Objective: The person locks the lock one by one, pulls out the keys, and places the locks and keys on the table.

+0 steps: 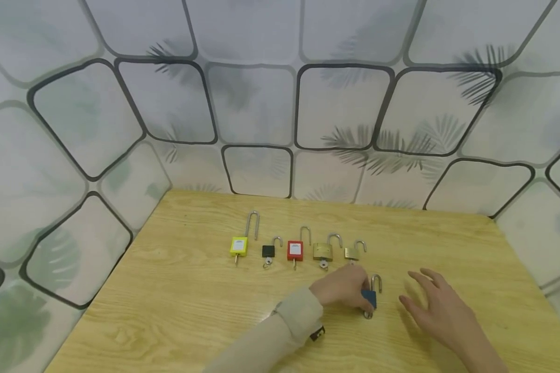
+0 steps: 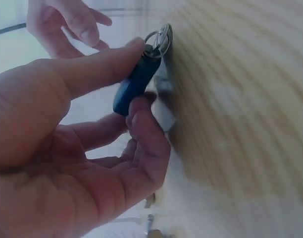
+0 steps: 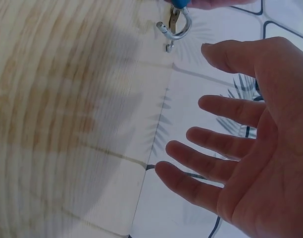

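Note:
Between thumb and fingers, my left hand (image 1: 345,286) pinches a blue padlock (image 1: 369,297) by its body. Its shackle (image 1: 377,283) stands swung open on the far side, and a key ring (image 2: 157,44) hangs from its near end. In the left wrist view the padlock's body (image 2: 134,87) is seen edge-on, close over the table. To the right, my right hand (image 1: 441,311) hovers with fingers spread and holds nothing. From the right wrist view, the padlock's shackle (image 3: 180,29) shows beyond the right thumb.
Behind the hands, a row of open padlocks with keys lies on the wooden table (image 1: 177,290): yellow (image 1: 238,246), black (image 1: 268,251), red (image 1: 295,250), a larger brass one (image 1: 323,252) and a smaller brass one (image 1: 351,253). A patterned cloth wall (image 1: 256,171) rises behind the table.

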A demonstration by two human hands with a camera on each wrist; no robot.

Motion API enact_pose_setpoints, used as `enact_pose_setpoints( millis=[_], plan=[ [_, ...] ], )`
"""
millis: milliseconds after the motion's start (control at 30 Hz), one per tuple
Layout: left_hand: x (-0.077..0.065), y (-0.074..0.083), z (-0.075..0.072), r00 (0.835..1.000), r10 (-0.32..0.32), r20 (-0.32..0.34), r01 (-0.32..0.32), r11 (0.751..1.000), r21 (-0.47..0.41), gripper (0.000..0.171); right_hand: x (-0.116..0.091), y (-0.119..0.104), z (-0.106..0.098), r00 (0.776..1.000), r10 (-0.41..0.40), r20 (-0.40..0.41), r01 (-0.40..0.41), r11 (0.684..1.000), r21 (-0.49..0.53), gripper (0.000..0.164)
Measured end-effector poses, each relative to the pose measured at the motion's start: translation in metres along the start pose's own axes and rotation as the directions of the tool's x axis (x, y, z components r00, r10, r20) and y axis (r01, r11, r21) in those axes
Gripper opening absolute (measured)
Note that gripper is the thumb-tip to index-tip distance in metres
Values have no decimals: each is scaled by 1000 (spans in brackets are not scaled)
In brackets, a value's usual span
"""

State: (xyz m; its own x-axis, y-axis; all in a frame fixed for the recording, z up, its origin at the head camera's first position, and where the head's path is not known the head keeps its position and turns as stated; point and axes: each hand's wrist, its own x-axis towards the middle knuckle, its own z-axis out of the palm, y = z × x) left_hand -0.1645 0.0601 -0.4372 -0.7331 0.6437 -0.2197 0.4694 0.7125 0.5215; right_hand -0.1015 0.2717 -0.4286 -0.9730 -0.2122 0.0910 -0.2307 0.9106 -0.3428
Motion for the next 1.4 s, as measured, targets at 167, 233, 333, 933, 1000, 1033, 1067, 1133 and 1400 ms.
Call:
enact_pose_setpoints(
  millis=[167, 233, 333, 933, 1000, 1033, 1067, 1133, 1400],
  plan=[
    [-9, -10, 1, 999, -13, 37, 16, 997, -77, 46, 4, -4, -2, 995, -56, -88, 64, 993, 96, 49],
    [-13, -14, 0, 999, -17, 40, 20, 996, -85, 36, 6, -7, -3, 987, -75, -139, 95, 986, 140, 43],
    [-17, -18, 0, 1000, -20, 24, 23, 990, -142, 23, 8, -12, -4, 972, -109, -210, 147, 973, 177, 35],
    [-47, -31, -14, 955, 3, -297, -159, 848, -505, 18, 24, -33, -1, 870, -289, -399, 375, 914, 154, 30],
    [-51, -30, -18, 951, 5, -311, -172, 840, -514, 18, 26, -38, -2, 851, -313, -421, 412, 896, 168, 29],
    [-53, -30, -20, 948, 9, -317, -184, 831, -525, 17, 27, -40, -3, 844, -323, -427, 427, 887, 174, 28],
    [-54, -29, -21, 947, 9, -320, -189, 822, -537, 17, 28, -43, -4, 838, -333, -432, 440, 881, 175, 27],
    [-58, -29, -23, 946, 7, -324, -197, 805, -559, 16, 30, -48, -7, 829, -349, -437, 458, 872, 171, 26],
    [-62, -28, -28, 945, 16, -328, -222, 766, -603, 15, 36, -58, -9, 784, -371, -497, 501, 852, 154, 23]
  ],
)
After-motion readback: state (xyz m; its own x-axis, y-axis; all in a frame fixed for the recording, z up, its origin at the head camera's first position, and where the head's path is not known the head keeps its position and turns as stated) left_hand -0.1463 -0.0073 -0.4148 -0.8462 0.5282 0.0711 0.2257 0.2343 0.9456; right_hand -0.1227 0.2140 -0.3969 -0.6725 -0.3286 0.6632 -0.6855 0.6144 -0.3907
